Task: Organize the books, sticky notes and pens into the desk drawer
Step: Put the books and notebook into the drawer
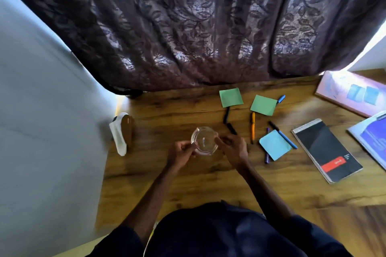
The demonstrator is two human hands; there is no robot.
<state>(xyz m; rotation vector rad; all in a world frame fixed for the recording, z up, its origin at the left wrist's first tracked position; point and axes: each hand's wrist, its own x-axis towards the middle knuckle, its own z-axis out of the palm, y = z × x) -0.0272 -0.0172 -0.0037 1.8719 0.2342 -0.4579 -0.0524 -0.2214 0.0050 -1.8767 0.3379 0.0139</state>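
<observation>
Centrally, left hand (181,152) and right hand (233,149) grasp glass jar (204,141); pens (253,127) lie right

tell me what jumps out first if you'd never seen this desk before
Both hands, left hand and right hand, hold a clear round glass dish at the middle of the wooden desk. To its right lie two green square sticky notes, a pale blue sticky note over scattered pens, and a black spiral notepad with a red label.
</observation>
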